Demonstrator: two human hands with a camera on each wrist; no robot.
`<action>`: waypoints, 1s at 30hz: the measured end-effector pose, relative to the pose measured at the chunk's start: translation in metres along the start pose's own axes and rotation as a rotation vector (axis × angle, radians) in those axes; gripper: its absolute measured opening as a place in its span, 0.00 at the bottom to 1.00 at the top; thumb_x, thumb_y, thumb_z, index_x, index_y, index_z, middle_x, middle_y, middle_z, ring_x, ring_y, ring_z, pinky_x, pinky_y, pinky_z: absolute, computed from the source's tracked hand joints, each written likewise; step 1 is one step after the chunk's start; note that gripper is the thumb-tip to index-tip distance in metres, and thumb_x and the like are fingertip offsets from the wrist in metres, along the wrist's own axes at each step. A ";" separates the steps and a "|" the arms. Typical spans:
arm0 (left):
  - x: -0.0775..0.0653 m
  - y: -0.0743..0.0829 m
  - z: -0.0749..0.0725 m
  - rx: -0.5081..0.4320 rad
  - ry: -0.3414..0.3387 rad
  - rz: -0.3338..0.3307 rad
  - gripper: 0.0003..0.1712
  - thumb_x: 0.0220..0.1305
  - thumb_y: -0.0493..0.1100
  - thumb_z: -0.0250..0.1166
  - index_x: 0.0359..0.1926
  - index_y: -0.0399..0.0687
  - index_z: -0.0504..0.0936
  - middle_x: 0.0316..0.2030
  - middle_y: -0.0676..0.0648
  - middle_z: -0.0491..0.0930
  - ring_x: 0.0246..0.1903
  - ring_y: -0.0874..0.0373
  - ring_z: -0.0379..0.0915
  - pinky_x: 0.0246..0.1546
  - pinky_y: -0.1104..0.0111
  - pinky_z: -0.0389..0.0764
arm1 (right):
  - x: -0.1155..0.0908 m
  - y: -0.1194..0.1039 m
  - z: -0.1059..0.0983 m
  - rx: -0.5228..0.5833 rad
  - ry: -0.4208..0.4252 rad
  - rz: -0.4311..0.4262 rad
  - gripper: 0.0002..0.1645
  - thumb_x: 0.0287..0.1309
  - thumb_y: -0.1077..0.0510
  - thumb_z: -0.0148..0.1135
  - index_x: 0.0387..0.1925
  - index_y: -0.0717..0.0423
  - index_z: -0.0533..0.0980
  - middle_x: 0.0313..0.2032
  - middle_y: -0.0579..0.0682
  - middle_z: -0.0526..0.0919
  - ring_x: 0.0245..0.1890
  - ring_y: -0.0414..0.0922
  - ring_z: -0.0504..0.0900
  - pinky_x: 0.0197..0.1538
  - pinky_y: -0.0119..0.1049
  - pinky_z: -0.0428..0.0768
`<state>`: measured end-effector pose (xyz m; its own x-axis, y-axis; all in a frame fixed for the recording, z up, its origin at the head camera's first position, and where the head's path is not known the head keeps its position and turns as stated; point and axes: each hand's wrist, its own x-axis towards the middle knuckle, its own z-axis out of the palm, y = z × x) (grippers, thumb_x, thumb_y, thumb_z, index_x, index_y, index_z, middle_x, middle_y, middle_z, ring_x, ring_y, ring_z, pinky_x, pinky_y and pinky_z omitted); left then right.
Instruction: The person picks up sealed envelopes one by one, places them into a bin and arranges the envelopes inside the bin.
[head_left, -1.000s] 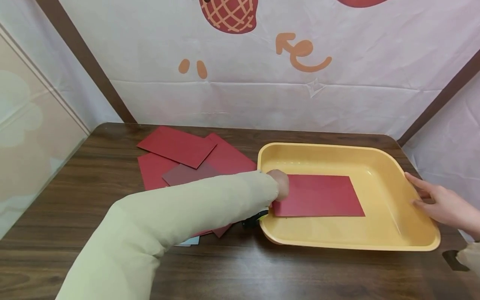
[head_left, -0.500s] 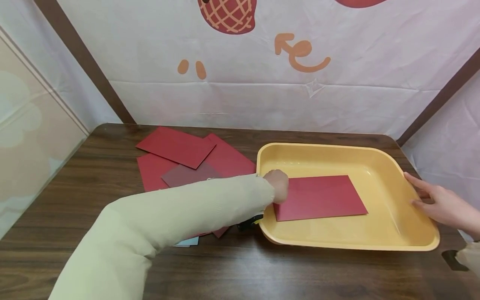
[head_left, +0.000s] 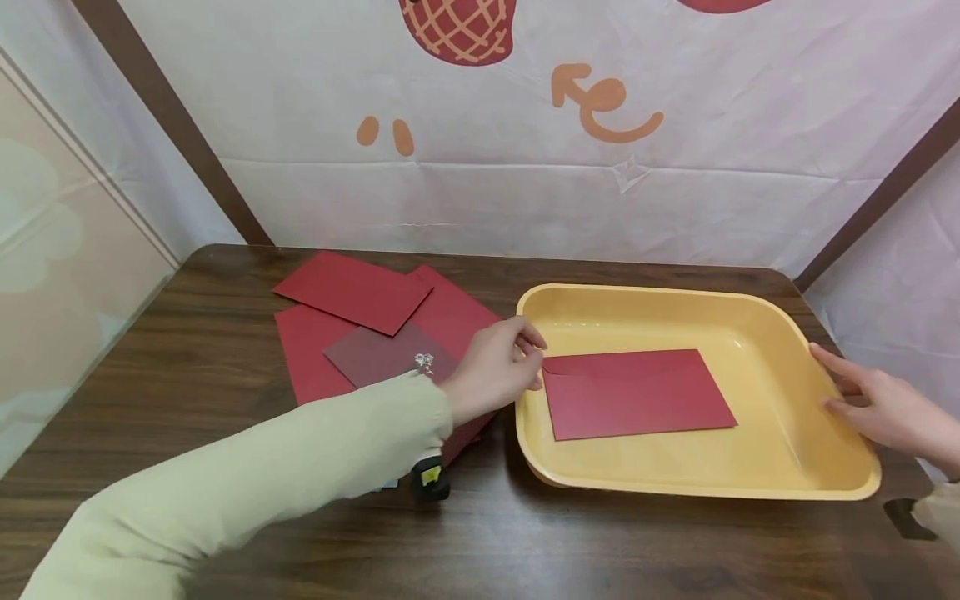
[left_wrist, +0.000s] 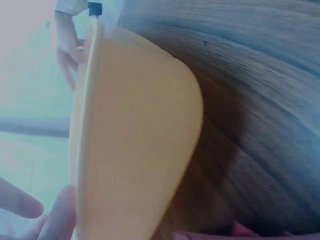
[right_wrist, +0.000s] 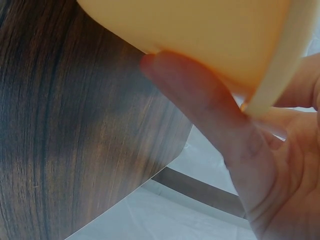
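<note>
A red envelope (head_left: 637,394) lies flat in the yellow plastic tray (head_left: 772,454), its flap line toward the left. Over the tray's left rim hovers my left hand (head_left: 498,367), fingers loosely bent with nothing between them; in the left wrist view its fingertips (left_wrist: 62,212) are beside that rim. My right hand (head_left: 892,412) holds the tray's right rim. From the right wrist view, one digit (right_wrist: 200,95) lies along the tray's outer wall while other fingers are beyond the rim. Left of the tray, several red envelopes (head_left: 352,292) overlap, partly hidden by my left arm.
Among the pile is a darker maroon envelope (head_left: 375,354) with a small white print nearby. Light-blue paper (head_left: 390,484) peeks out below my left sleeve. The dark wooden table (head_left: 562,550) meets a printed fabric wall (head_left: 480,200) behind.
My left hand has let go of the envelope and moved left, out of the tray to its rim. The envelope has turned slightly. The right hand stays at the tray's right rim.
</note>
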<state>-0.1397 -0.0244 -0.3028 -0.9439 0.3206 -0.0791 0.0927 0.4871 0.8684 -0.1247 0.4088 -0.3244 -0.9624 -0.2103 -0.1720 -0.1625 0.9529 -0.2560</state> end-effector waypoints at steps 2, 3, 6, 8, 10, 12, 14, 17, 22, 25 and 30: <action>-0.005 -0.005 -0.005 -0.018 0.068 0.013 0.09 0.62 0.35 0.53 0.42 0.40 0.76 0.33 0.45 0.77 0.26 0.59 0.80 0.28 0.72 0.78 | 0.000 0.001 0.000 -0.007 0.004 0.003 0.45 0.57 0.62 0.59 0.66 0.72 0.44 0.41 0.78 0.76 0.37 0.68 0.80 0.32 0.48 0.79; -0.007 -0.007 -0.008 -0.013 0.102 0.017 0.08 0.62 0.35 0.53 0.41 0.41 0.77 0.32 0.45 0.77 0.26 0.59 0.79 0.28 0.72 0.78 | 0.000 0.001 -0.001 -0.011 0.008 0.002 0.45 0.57 0.62 0.59 0.66 0.72 0.44 0.41 0.78 0.76 0.37 0.69 0.80 0.33 0.50 0.79; -0.012 -0.014 -0.017 0.023 0.184 0.016 0.07 0.61 0.37 0.55 0.38 0.46 0.79 0.31 0.48 0.78 0.28 0.59 0.77 0.29 0.71 0.77 | 0.001 0.001 -0.001 -0.020 0.017 0.003 0.44 0.57 0.63 0.59 0.66 0.72 0.45 0.40 0.77 0.77 0.37 0.69 0.80 0.34 0.52 0.78; -0.015 -0.019 -0.025 0.050 0.217 0.028 0.06 0.61 0.37 0.56 0.38 0.47 0.79 0.32 0.48 0.78 0.30 0.58 0.75 0.32 0.70 0.76 | 0.001 0.001 -0.001 -0.017 0.014 0.003 0.44 0.57 0.62 0.59 0.66 0.72 0.45 0.40 0.76 0.77 0.37 0.69 0.80 0.34 0.51 0.78; -0.018 -0.025 -0.033 0.076 0.237 0.043 0.06 0.61 0.37 0.57 0.38 0.47 0.79 0.33 0.48 0.78 0.32 0.59 0.74 0.35 0.69 0.76 | 0.002 0.001 0.000 -0.013 0.006 0.009 0.44 0.57 0.62 0.59 0.66 0.72 0.45 0.40 0.76 0.77 0.37 0.68 0.79 0.33 0.49 0.79; -0.021 -0.032 -0.041 0.100 0.248 0.062 0.06 0.60 0.37 0.58 0.38 0.46 0.79 0.35 0.48 0.78 0.34 0.58 0.74 0.38 0.68 0.76 | 0.002 0.001 0.000 -0.009 0.001 0.012 0.45 0.58 0.62 0.59 0.66 0.72 0.44 0.40 0.77 0.77 0.37 0.68 0.79 0.32 0.48 0.79; -0.024 -0.040 -0.049 0.120 0.246 0.070 0.06 0.60 0.36 0.59 0.39 0.46 0.79 0.36 0.47 0.79 0.36 0.58 0.75 0.39 0.67 0.76 | 0.001 0.001 0.000 -0.010 0.000 0.014 0.45 0.57 0.62 0.59 0.66 0.72 0.44 0.40 0.77 0.77 0.37 0.68 0.80 0.32 0.48 0.79; -0.028 -0.054 -0.061 0.169 0.230 0.069 0.06 0.60 0.37 0.59 0.39 0.46 0.78 0.38 0.47 0.78 0.36 0.58 0.75 0.40 0.67 0.75 | 0.001 0.001 0.000 -0.011 0.006 0.015 0.45 0.57 0.62 0.59 0.66 0.72 0.45 0.40 0.77 0.77 0.37 0.68 0.80 0.34 0.51 0.78; -0.037 -0.074 -0.076 0.298 0.196 0.116 0.07 0.59 0.37 0.61 0.39 0.44 0.78 0.37 0.45 0.76 0.34 0.57 0.74 0.37 0.67 0.75 | 0.001 0.002 0.001 -0.007 0.005 0.012 0.45 0.58 0.61 0.59 0.66 0.72 0.44 0.41 0.77 0.77 0.37 0.68 0.80 0.35 0.53 0.78; -0.042 -0.083 -0.083 0.412 0.165 0.159 0.09 0.57 0.38 0.63 0.40 0.42 0.78 0.38 0.44 0.75 0.35 0.55 0.74 0.36 0.66 0.74 | 0.001 0.003 0.001 -0.007 0.008 0.005 0.44 0.58 0.61 0.58 0.66 0.72 0.44 0.42 0.78 0.76 0.37 0.68 0.80 0.35 0.53 0.78; -0.049 -0.098 -0.095 0.612 0.086 0.175 0.22 0.54 0.47 0.67 0.47 0.43 0.76 0.45 0.46 0.72 0.43 0.54 0.70 0.40 0.63 0.74 | 0.001 0.004 0.002 -0.004 0.011 0.000 0.44 0.59 0.61 0.58 0.66 0.72 0.44 0.42 0.77 0.76 0.36 0.68 0.80 0.35 0.54 0.78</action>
<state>-0.1323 -0.1646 -0.3375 -0.9180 0.3838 0.1002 0.3882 0.8172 0.4260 -0.1256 0.4117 -0.3273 -0.9647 -0.2076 -0.1620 -0.1630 0.9539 -0.2520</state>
